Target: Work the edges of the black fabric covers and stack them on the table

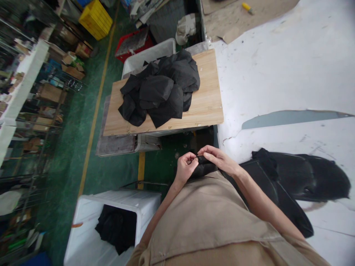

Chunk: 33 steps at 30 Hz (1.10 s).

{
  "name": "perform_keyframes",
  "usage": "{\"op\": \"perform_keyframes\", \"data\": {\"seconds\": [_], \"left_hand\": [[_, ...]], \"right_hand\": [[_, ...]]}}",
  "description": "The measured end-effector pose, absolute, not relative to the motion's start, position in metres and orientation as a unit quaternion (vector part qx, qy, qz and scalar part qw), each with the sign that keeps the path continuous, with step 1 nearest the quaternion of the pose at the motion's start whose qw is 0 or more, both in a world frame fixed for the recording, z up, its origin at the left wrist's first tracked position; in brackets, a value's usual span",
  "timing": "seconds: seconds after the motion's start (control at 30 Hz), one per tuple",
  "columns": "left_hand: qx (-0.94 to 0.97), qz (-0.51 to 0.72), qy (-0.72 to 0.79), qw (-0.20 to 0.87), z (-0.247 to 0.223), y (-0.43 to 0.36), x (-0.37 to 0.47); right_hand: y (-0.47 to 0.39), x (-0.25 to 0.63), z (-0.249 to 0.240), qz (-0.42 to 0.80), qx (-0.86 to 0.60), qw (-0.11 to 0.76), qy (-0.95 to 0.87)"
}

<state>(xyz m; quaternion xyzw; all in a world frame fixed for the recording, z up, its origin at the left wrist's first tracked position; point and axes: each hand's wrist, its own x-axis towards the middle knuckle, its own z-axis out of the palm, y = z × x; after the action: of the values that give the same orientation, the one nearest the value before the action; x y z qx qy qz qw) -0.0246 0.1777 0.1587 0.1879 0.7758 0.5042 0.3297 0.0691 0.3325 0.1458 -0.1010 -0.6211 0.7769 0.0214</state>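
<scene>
In front of the tan clothing (205, 207), head view: black piece (205, 170) held up off any support, just beside the white counter (277, 81).
Left hand (186, 167): curled nearly closed, pinching the top edge of the piece between thumb and forefinger; best kept as the steady grip.
Right hand (217, 158): less bent, thumb drawn in close, tips seemingly in a light pinch on the same edge, near the left hand. Exact depth of the pinch: cannot tell, hidden by fingers.
Edge: judged the spot needing most care. Work short lengths, tips close together; pull gently and evenly to avoid puckers or stretching.
Counter: larger black pieces (307, 177) lying near the right forearm. Take care not to drag them.
Board (212, 92): dark heap (169, 85) on top, ahead, well apart from both hands.
Bin (146, 201): open, low to the left, with black cloth (118, 225) inside.
</scene>
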Motion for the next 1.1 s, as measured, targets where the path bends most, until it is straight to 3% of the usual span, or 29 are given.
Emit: {"op": "perform_keyframes", "data": {"seconds": [0.17, 0.3, 0.63, 1.1], "left_hand": [[0.177, 0.522, 0.763, 0.337, 0.155, 0.178, -0.024], [0.179, 0.534, 0.752, 0.342, 0.153, 0.178, -0.025], [0.235, 0.506, 0.75, 0.356, 0.165, 0.173, -0.031], [0.26, 0.476, 0.748, 0.383, 0.164, 0.163, -0.032]], "right_hand": [[0.338, 0.076, 0.145, 0.724, -0.034, 0.033, -0.688], [0.329, 0.075, 0.14, 0.707, -0.062, 0.069, -0.701], [0.321, 0.071, 0.134, 0.722, -0.136, 0.056, -0.676], [0.322, 0.072, 0.134, 0.72, -0.135, 0.05, -0.679]]}}
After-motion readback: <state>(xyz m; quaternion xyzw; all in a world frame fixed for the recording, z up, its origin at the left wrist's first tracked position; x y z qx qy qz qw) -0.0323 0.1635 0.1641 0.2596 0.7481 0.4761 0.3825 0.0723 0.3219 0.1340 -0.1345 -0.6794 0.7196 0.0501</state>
